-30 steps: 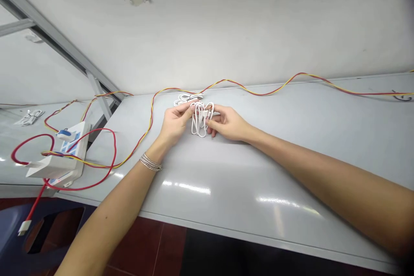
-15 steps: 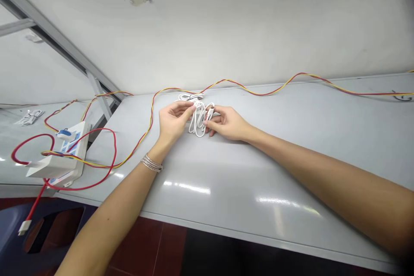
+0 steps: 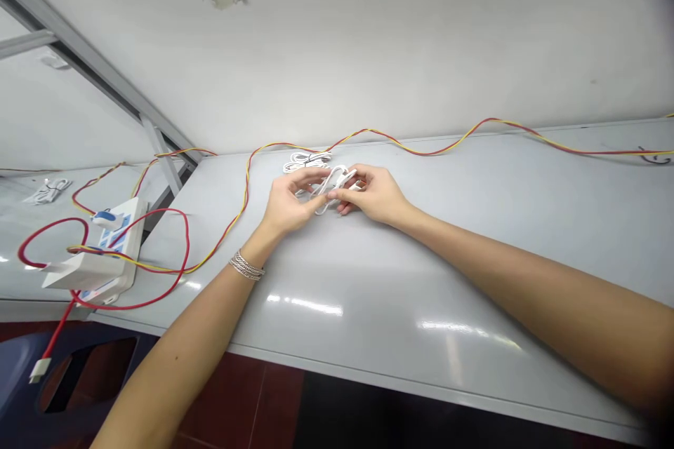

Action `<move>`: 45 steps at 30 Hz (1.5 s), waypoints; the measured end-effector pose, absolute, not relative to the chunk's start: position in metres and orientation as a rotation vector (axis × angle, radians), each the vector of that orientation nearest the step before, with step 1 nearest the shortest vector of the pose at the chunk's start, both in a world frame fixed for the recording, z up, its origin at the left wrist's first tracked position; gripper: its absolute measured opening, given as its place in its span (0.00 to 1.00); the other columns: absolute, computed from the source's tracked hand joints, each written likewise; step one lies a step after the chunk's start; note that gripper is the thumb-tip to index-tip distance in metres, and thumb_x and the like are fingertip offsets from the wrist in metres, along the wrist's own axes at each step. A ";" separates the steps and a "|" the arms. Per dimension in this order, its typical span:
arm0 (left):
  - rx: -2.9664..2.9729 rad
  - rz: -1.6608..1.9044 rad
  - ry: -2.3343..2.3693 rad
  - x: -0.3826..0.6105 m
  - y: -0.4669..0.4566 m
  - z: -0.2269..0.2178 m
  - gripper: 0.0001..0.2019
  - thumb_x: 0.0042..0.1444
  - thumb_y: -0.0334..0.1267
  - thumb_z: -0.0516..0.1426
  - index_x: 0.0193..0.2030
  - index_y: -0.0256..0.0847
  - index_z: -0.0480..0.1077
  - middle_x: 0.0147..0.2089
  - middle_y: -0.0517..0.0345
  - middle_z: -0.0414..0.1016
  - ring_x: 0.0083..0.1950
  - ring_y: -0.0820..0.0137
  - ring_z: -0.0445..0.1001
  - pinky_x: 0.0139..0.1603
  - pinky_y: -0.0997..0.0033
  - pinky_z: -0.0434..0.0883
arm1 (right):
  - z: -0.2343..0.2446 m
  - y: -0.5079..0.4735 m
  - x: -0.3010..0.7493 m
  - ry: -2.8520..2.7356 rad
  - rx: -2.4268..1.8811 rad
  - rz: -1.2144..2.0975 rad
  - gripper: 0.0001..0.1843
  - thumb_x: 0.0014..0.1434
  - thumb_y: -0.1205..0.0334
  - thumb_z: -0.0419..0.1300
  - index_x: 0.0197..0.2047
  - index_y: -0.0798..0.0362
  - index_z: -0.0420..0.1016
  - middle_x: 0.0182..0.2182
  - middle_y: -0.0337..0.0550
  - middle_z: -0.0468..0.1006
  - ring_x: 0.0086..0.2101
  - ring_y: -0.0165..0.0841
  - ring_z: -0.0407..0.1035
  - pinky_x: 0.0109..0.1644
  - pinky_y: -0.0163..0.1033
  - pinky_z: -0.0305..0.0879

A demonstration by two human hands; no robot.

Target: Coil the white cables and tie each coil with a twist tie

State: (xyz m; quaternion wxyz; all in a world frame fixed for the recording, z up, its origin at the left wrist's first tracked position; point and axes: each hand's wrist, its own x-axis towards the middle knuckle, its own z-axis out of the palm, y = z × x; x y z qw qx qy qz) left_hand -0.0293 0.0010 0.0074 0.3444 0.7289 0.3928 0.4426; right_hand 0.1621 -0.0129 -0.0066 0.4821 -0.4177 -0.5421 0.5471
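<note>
Between my two hands, just above the grey table, is a coiled white cable (image 3: pixel 337 178). My left hand (image 3: pixel 293 200) grips the left side of the coil between thumb and fingers. On the right side, my right hand (image 3: pixel 375 195) pinches the same coil, its thumb tip close to the left thumb. Part of the coil is hidden behind the fingers. Right behind my left hand, a second bundled white cable (image 3: pixel 306 160) with a dark tie lies on the table.
A twisted red and yellow wire (image 3: pixel 447 149) runs along the wall edge of the table (image 3: pixel 421 273). At left, a white power strip (image 3: pixel 119 245) holds plugs, with a red cable (image 3: pixel 188 238) looped around it. Another white cable bundle (image 3: pixel 48 191) lies farther left, beyond a metal frame (image 3: pixel 161 154).
The coil has turned from hanging upright to lying slanted between my hands. My left hand has moved slightly right, and the bundle behind it shows more.
</note>
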 end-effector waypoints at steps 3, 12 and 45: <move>1.903 1.086 0.967 -0.030 0.000 0.006 0.22 0.48 0.44 0.72 0.51 0.40 0.82 0.55 0.44 0.83 0.59 0.53 0.79 0.60 0.57 0.74 | -0.007 -0.013 0.163 -1.328 -0.993 1.372 0.25 0.41 0.53 0.80 0.36 0.54 0.75 0.26 0.41 0.80 0.29 0.39 0.79 0.33 0.43 0.82; 1.785 1.108 0.906 -0.029 0.001 0.002 0.24 0.48 0.46 0.72 0.50 0.38 0.82 0.57 0.42 0.81 0.60 0.53 0.79 0.67 0.51 0.73 | -0.005 -0.013 0.163 -1.289 -0.918 1.459 0.24 0.41 0.59 0.80 0.39 0.54 0.75 0.34 0.41 0.82 0.32 0.36 0.80 0.42 0.43 0.83; 1.691 0.971 0.828 -0.028 0.006 -0.005 0.28 0.46 0.45 0.73 0.55 0.40 0.81 0.65 0.45 0.76 0.68 0.49 0.71 0.71 0.50 0.68 | -0.011 -0.008 0.164 -1.416 -1.015 1.285 0.17 0.57 0.54 0.71 0.42 0.53 0.71 0.20 0.34 0.73 0.17 0.30 0.69 0.19 0.35 0.67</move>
